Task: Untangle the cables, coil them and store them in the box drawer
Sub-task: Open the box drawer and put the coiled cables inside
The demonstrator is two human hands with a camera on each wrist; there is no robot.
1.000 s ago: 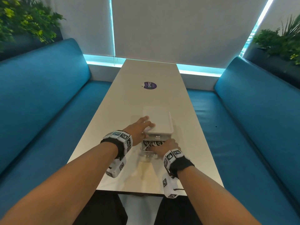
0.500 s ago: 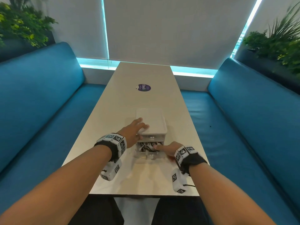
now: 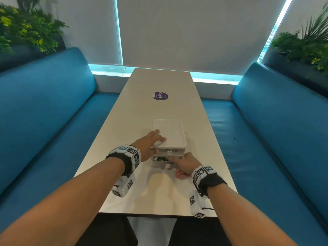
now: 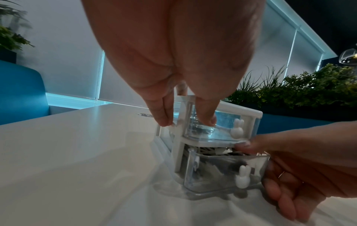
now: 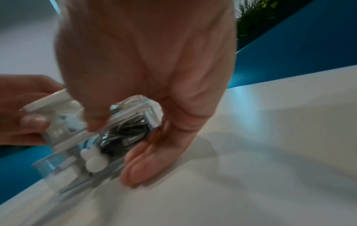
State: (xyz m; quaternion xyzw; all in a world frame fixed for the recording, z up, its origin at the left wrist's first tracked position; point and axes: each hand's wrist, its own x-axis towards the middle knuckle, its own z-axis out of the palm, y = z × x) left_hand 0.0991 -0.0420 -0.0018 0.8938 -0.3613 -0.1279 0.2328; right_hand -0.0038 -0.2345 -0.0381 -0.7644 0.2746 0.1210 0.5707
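Note:
A small white box (image 3: 170, 134) with two clear drawers stands on the table. Its upper drawer (image 4: 216, 126) is pushed in. The lower drawer (image 3: 165, 165) sticks out a little and holds coiled black and white cables (image 4: 210, 150). My left hand (image 3: 157, 142) grips the box's near left corner, fingers on the lid and thumb against the upper drawer's front. My right hand (image 3: 175, 166) holds the lower drawer's right front corner. Its thumb lies over the rim and its fingers (image 5: 139, 165) lie straight along the clear front beside the white bunny knob (image 5: 93, 160).
The long pale table (image 3: 159, 197) runs away from me, with a round purple sticker (image 3: 160, 96) further up. Blue benches (image 3: 44, 121) flank both sides, with plants (image 3: 23, 31) behind their backs. The table's near edge is close below my wrists.
My right hand has left the drawer's inside and moved to its right front corner. The lower drawer now sticks out less. My left hand stays on the box.

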